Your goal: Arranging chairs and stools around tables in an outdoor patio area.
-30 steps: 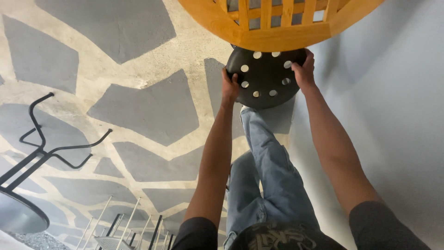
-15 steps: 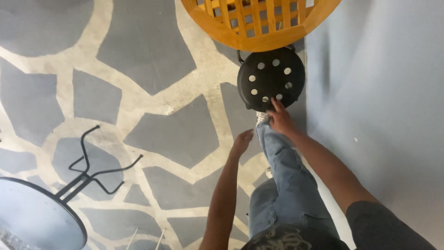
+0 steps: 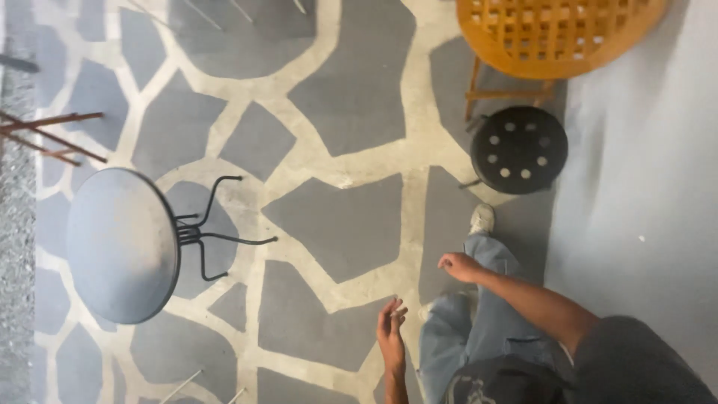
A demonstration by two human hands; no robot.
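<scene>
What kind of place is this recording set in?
Probably a café terrace or patio seating area. The floor is paved in irregular grey slabs with pale joints. On it stand a small round grey table on thin black metal legs, a black perforated stool and an orange wooden lattice table.

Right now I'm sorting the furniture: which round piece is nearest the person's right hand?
The black round stool with white holes, ahead of the right hand; the grey round table stands far left.

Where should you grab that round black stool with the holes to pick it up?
Probably by the rim of the black stool, one hand on each side, coming down from above. Its round seat faces up and is bare. The wooden table overhangs the far edge, so the near sides look easier. Both the left hand and right hand are empty.
</scene>
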